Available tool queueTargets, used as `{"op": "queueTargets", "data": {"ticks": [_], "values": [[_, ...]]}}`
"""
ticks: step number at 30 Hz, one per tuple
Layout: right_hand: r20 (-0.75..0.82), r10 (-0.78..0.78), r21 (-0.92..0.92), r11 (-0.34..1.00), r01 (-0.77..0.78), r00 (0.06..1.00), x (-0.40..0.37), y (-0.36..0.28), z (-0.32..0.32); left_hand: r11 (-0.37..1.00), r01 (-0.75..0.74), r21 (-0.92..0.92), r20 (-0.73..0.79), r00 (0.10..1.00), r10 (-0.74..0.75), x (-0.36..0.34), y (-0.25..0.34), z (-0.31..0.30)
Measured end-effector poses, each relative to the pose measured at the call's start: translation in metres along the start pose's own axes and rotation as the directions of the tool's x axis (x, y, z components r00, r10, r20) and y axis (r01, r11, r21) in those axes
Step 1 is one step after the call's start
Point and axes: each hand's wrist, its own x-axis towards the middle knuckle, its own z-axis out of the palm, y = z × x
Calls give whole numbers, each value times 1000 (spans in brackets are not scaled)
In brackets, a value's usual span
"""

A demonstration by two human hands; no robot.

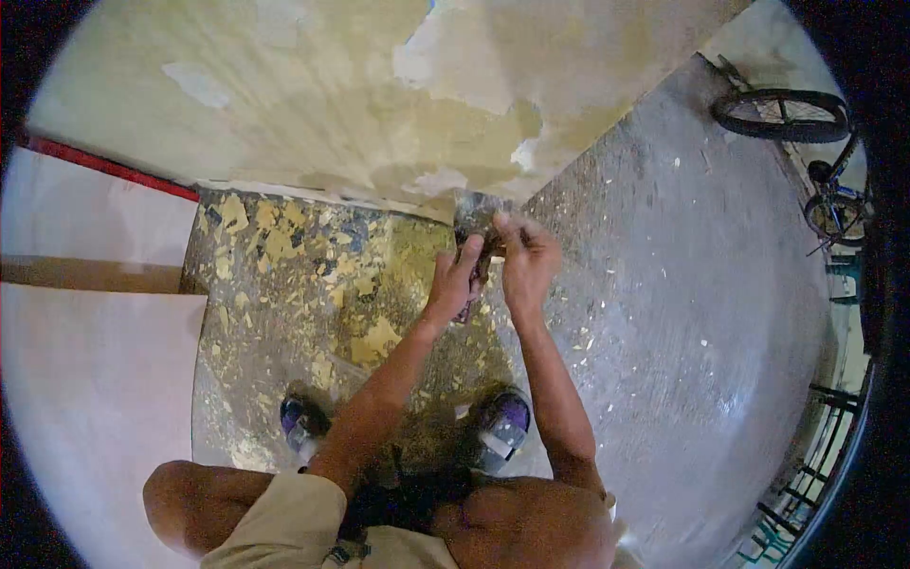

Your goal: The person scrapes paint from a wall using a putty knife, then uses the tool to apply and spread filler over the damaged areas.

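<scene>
In the head view, my left hand (pixel 455 280) is wrapped round the dark handle of a scraper (pixel 477 211). Its wide, flat metal blade points away from me, near the bottom corner of the wall (pixel 379 114). My right hand (pixel 528 261) is closed at the right side of the blade, thumb and fingers pinched against it. Some of the right fingers are hidden behind the tool. Pale patches mark the wall where its yellowish paint has come off.
Yellow paint flakes (pixel 280 228) litter the floor (pixel 664 284) below the wall. My shoes (pixel 502 422) stand among them. A pale panel (pixel 104 370) rises on the left, under a red strip (pixel 114 171). At the far right is a bicycle (pixel 782 116), with green chairs (pixel 768 545) lower down.
</scene>
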Motion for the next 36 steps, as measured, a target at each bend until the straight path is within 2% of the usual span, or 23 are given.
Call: {"op": "queueTargets", "data": {"ticks": [1, 2, 4, 6, 7, 9, 13, 16, 18, 19, 21, 23, 26, 28, 29, 30, 31, 32, 33, 34, 36], "values": [[-18, -6, 76, 997, 7, 1000, 1, 6, 2, 1000, -23, 17, 9, 1000, 23, 5, 0, -1], [-22, -12, 74, 997, 13, 1000, 1, 11, 0, 999, -44, 32, 17, 999, 43, 7, 1, -2], [-20, -33, -32, 999, 32, 999, 2, 8, 3, 993, -70, 100, 44, 997, 65, 11, 7, -6], [9, 39, 20, 999, -39, 999, 2, 8, 3, 985, -14, 173, -2, 1000, 14, 7, 5, -7], [1, 18, 69, 997, -18, 1000, -2, 11, 2, 985, 14, 171, -14, 1000, -12, 1, -2, -8], [-31, -23, 139, 990, 27, 999, -2, 5, 4, 995, -25, 101, -4, 1000, 25, 8, 0, -4], [-1, 36, 87, 996, -35, 999, 5, -5, 7, 984, -39, 172, -26, 999, 44, 9, 19, -5], [18, -11, 164, 986, 7, 1000, 2, -3, 4, 995, -43, 91, 54, 998, 38, 8, 13, -8], [-61, 36, -34, 999, -38, 997, -1, 13, 3, 999, -27, 35, 42, 999, 25, 8, -1, -9], [-62, 25, -27, 999, -27, 998, 2, 0, 5, 998, -39, 40, 45, 998, 38, 4, 18, -4], [9, -84, -19, 996, 84, 996, 1, -13, 3, 996, -21, 90, -55, 998, 26, -8, 35, 5], [5, -2, 7, 1000, 2, 1000, -12, 1, -2, 993, 52, 109, -64, 997, -45, -8, 17, -3], [15, -3, 112, 994, 1, 1000, 3, -11, 5, 986, 25, 167, -47, 999, -17, 1, 20, -4], [-37, -86, 12, 996, 87, 996, 2, -24, 8, 990, -23, 137, -51, 998, 31, -5, 33, 2], [27, -68, -21, 997, 69, 997, 3, -27, 1, 980, 106, 171, -14, 994, -105, 0, 32, -5], [28, -32, -33, 999, 33, 999, -8, -27, -4, 976, 143, 167, -23, 990, -141, -1, 7, -11], [16, -35, -41, 999, 36, 999, -10, -31, -3, 936, -187, 299, 26, 982, 188, 12, -20, -21], [7, -64, -44, 997, 65, 998, -4, -38, -1, 761, -514, 396, 121, 851, 511, 27, -25, -23], [-66, -40, -16, 999, 39, 997, -5, -22, 3, 990, -31, 134, -88, 995, 43, -4, 23, 5], [-66, -66, -9, 998, 66, 996, 3, -27, 3, 989, -59, 135, -80, 994, 70, -9, 40, 11], [-14, -180, -130, 976, 177, 984, 5, -25, 0, 995, -20, 93, -49, 999, 25, -14, 46, 13]]}}
